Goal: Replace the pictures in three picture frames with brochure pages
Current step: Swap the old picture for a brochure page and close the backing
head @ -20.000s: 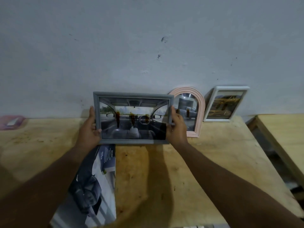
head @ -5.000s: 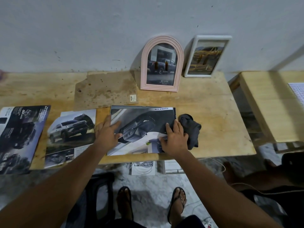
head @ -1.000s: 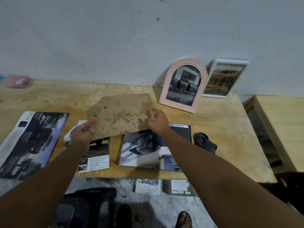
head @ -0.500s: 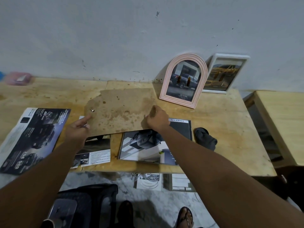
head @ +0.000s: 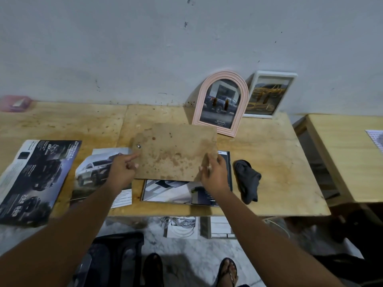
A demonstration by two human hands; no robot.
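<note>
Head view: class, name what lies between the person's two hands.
In the head view, a stained brown backing board lies between them: the left hand holds its left edge, the right hand its right edge, over a brochure page.

free: tabletop left of pink arched frame, along wall | blocked: white frame just right; stained board in front; dark cloth front-right
</note>
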